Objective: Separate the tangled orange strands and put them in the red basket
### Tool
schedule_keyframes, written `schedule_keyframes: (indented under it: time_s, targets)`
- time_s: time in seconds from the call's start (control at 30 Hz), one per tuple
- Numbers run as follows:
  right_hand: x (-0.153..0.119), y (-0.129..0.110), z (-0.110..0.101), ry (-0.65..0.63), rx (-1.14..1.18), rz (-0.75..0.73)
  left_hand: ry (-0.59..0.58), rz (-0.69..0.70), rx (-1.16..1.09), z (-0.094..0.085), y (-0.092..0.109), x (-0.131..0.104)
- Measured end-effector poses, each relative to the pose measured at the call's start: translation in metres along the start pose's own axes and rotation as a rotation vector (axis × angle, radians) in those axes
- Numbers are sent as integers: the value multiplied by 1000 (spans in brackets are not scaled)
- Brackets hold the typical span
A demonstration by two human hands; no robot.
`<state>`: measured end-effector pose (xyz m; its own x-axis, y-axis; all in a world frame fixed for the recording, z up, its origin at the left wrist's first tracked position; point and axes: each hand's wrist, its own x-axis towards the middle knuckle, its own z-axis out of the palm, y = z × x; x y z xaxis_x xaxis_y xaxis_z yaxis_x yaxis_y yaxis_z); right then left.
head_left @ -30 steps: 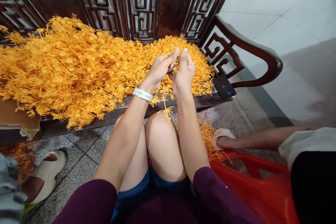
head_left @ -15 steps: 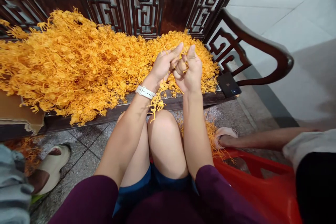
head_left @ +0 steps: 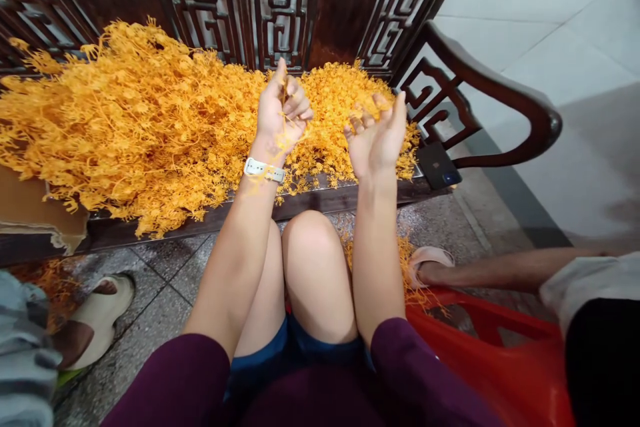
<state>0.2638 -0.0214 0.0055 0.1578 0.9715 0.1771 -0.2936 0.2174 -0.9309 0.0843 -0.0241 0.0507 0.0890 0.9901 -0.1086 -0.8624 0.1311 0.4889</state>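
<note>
My left hand (head_left: 274, 110), with a white watch band (head_left: 264, 170) at the wrist, has its fingers curled around a yellow-orange plastic sprig (head_left: 286, 139). The sprig's thin, branching end hangs blurred over the wrist. To the right, my right hand (head_left: 375, 140) is palm up with the fingers apart. A smeared yellow-orange piece (head_left: 369, 104) shows at its fingertips; whether it is loose or touching them is hard to see. Both hands are above the front of a large heap of similar sprigs (head_left: 165, 120), spread along a dark wooden bench (head_left: 320, 200).
At the bench's right end lies a black phone (head_left: 439, 165) below a carved armrest (head_left: 500, 97). Torn cardboard (head_left: 40, 213) is at the left. A red plastic stool (head_left: 500, 360) and another person's leg (head_left: 500, 267) are on the right; a sandalled foot (head_left: 95, 320) is on the left.
My hands, close together before, have moved apart, the left one leftward and the right one rightward. The right fingers have spread. The sprig hanging between the arms has swung left with my left hand.
</note>
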Motion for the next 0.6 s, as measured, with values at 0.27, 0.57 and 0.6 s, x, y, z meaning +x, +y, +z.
schedule_keyframes:
  time_s: [0.27,0.57,0.6]
  targets:
    - [6,42,-15,63,-267,-52,62,105,-143,-14,6,1]
    - [-21,10,20,-143,-256,-380,101,158,-179,-20,3,9]
    - [-27,5,24,-191,-279,-410,108,155,-188,-20,2,10]
